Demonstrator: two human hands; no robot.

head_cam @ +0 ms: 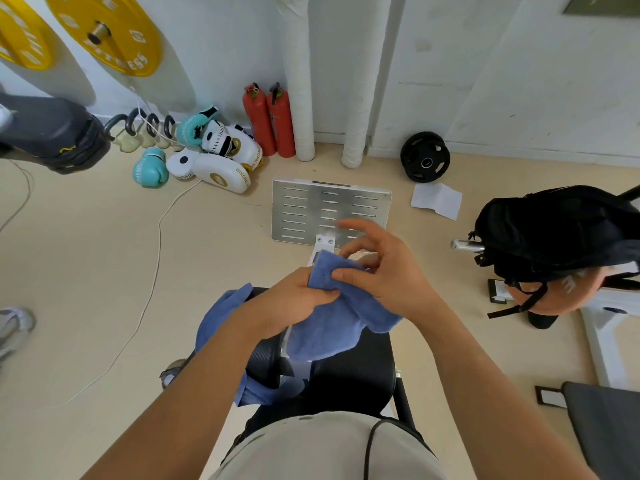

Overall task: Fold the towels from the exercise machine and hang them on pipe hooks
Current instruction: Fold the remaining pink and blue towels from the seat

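A blue towel [332,327] hangs bunched between my two hands above the black padded seat [353,379] of the exercise machine. My left hand [294,299] grips the towel's upper edge from the left. My right hand [377,268] pinches the same edge with thumb and fingers, its other fingers spread. A second blue towel [221,317] drapes over the seat's left roller pad and trails down beside it. Two white wrapped pipes [298,81] stand against the wall; I see no hooks on them.
The machine's metal footplate [301,209] lies ahead on the floor. Two red fire extinguishers [270,123], boxing gloves [207,154], a black weight plate [425,156], a white paper [437,199], a black backpack [561,233] on the right and a white cable [156,258] on the floor surround me.
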